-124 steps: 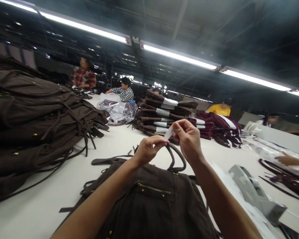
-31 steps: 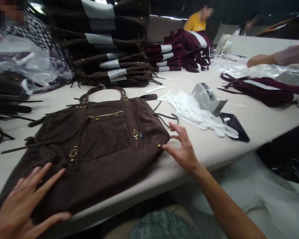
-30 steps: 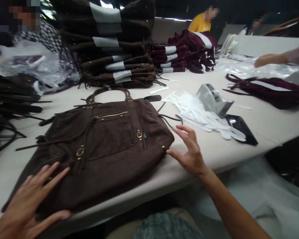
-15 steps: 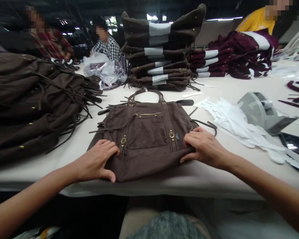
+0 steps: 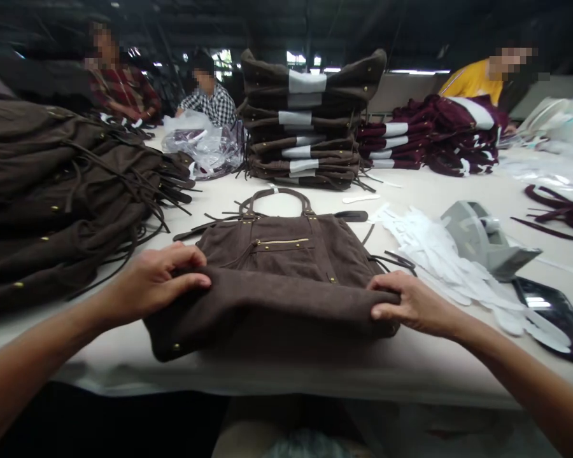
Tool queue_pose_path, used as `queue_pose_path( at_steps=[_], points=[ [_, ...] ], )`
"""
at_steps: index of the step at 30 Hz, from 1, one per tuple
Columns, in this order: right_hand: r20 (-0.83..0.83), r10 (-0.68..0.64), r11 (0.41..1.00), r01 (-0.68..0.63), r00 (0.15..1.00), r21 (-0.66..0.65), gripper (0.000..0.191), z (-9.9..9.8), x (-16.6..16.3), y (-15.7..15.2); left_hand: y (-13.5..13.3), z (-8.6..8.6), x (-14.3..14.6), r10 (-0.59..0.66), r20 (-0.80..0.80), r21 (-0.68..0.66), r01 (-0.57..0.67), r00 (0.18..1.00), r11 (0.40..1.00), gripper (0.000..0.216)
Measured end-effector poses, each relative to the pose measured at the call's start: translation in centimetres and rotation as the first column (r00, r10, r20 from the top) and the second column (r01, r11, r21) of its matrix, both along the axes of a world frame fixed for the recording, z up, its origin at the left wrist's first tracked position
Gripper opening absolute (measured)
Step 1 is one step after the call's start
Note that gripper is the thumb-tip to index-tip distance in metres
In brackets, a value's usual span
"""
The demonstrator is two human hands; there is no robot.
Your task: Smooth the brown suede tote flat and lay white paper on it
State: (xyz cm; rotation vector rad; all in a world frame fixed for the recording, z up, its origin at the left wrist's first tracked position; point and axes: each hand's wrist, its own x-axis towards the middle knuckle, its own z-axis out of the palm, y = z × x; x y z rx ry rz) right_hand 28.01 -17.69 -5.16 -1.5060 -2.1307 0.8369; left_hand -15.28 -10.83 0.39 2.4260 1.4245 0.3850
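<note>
At the near edge of the pale counter (image 5: 124,356), the left hand (image 5: 148,283) and right hand (image 5: 413,305) each keep a closed grip on the folded-over bottom of the dark brown suede handbag (image 5: 277,280); white paper strips (image 5: 434,254) and a grey tape dispenser (image 5: 487,238) lie just right; stacked brown bags (image 5: 305,121) stand beyond.

Both forearms bare, no sleeves, rings or watch showing.

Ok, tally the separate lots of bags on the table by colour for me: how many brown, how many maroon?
Brown: 3, namely the brown bag held by both hands, the left pile and the banded stack.
Maroon: 2, namely the maroon pile and the maroon bag at the right edge.
Total: 5.
</note>
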Motion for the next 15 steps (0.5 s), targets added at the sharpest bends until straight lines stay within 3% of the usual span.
queue_pose_path(
  at_steps=[3, 7, 10, 15],
  points=[
    [0.184, 0.114, 0.964, -0.153, 0.976, 0.217, 0.045, 2.0, -1.9, -0.2, 0.6, -0.2, -0.2, -0.032, 0.028, -0.031, 0.032, 0.999, 0.999, 0.030],
    [0.225, 0.116, 0.982, -0.145, 0.968, 0.119, 0.057, 3.1, -4.5, -0.5, 0.8, -1.1, -0.8, -0.060, 0.068, -0.089, 0.066, 0.996, 0.994, 0.032],
    [0.143, 0.103, 0.993, -0.111, 0.984, 0.046, 0.064, 3.5, -5.3, -0.9, 0.7, -1.5, -1.1, -0.062, 0.099, -0.139, 0.075, 0.993, 0.987, 0.032],
    [0.025, 0.141, 0.990, -0.142, 0.990, 0.028, 0.054, 4.1, -5.6, -1.4, 0.5, -1.4, -0.8, -0.017, 0.210, -0.215, 0.064, 0.978, 0.974, 0.037]
  ],
)
